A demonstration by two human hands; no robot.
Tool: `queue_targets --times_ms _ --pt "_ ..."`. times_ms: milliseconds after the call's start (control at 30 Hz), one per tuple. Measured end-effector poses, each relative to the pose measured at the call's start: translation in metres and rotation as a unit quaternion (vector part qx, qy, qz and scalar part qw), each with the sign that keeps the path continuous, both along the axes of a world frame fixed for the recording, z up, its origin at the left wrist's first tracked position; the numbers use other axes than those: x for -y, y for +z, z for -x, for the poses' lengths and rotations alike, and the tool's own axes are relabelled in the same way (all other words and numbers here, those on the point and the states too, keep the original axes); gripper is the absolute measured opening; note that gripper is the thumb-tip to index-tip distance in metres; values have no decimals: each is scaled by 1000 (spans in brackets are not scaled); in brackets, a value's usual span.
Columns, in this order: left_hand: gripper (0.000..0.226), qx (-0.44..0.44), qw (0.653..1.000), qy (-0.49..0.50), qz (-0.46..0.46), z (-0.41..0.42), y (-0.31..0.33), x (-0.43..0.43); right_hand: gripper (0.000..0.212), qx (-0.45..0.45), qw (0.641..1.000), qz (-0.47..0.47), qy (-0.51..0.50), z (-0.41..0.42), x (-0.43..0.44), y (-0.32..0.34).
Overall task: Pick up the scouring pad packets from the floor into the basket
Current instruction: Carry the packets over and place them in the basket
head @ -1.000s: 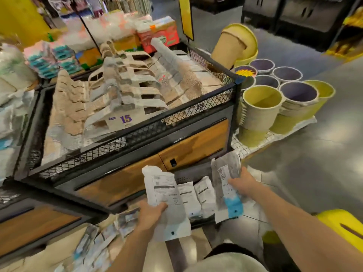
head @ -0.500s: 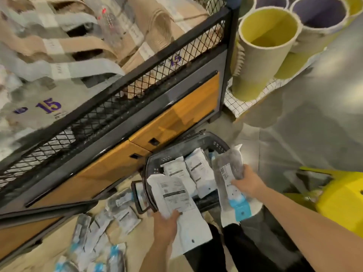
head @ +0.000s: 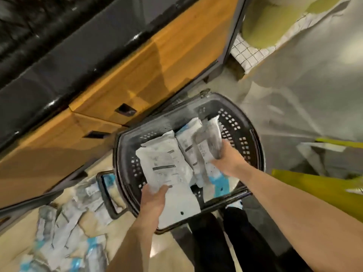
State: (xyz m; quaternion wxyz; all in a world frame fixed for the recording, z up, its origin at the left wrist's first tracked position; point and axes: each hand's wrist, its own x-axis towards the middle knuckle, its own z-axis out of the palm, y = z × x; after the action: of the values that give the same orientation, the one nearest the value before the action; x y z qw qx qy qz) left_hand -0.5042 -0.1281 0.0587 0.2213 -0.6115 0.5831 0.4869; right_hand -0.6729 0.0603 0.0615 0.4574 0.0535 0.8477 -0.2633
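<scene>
A black perforated basket (head: 243,142) stands on the floor in front of me. My left hand (head: 152,201) grips a white scouring pad packet (head: 167,169) over the basket's near-left part. My right hand (head: 228,160) grips another packet (head: 211,142), white with a blue end, over the basket's middle. More white packets (head: 188,132) lie inside the basket. Several loose packets (head: 64,232) are scattered on the floor at the lower left.
A display stand with wooden panels (head: 137,75) and a dark frame rises just behind the basket. The basket's handle (head: 107,195) hangs down on its left. Yellow-green bins (head: 261,30) stand on a wire mat at the upper right. A yellow object (head: 318,191) lies at the right. My dark-trousered legs (head: 216,242) are below.
The view has tilted further down and closer to the basket. Both hands have lowered their packets over the basket, the right one reaching deeper into it.
</scene>
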Motion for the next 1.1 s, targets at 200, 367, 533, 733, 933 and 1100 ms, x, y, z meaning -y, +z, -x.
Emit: queue_targets --times_ms 200,367,533,733,933,1100 --pt "40 -42 997 57 -41 21 -6 1 70 22 999 0 37 -1 28 -14" --pt "43 -41 995 40 -82 26 -17 10 81 50 997 -13 61 4 33 -20" --pt "47 -12 994 43 -99 25 -31 17 79 57 995 -17 77 2 33 -27" --pt "42 56 992 54 -98 9 -28 14 74 29 994 -55 92 -8 25 -34" --pt "41 80 992 18 -97 -11 -11 8 72 4 987 -62 150 -13 13 -15" --pt "22 58 998 -17 -9 -17 53 19 74 -79 933 -83 340 0 15 56"
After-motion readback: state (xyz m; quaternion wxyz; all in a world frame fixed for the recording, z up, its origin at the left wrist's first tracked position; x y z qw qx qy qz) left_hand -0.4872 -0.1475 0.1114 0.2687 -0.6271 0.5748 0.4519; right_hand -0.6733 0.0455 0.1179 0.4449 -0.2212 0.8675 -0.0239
